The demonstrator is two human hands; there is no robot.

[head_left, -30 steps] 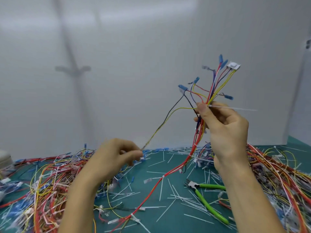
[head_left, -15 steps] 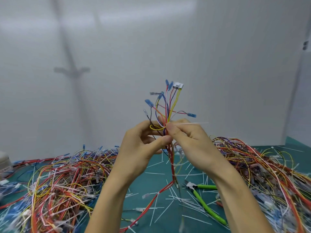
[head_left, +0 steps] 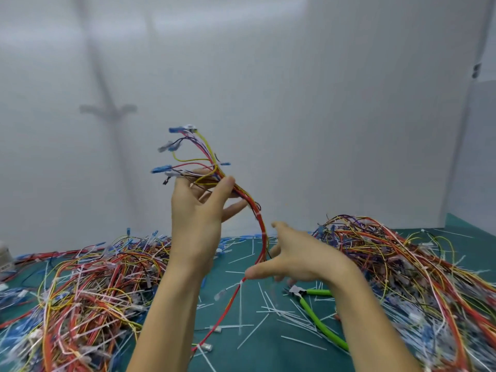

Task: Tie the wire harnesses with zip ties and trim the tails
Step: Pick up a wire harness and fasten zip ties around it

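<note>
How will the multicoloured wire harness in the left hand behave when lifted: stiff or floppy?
Probably floppy: below the left hand the multicoloured wire harness sags in a curve to the green table. Likely light: thumb and fingers alone carry it. Its blue-tipped ends splay, so they may snag on the wire piles.

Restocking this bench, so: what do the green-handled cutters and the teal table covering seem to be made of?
Cutters: handles look like smooth green plastic or rubber sleeves with a slight sheen; the head looks like dark metal. Table covering: flat matte teal without glare, probably a rubber or vinyl mat; blur leaves it open.
</note>
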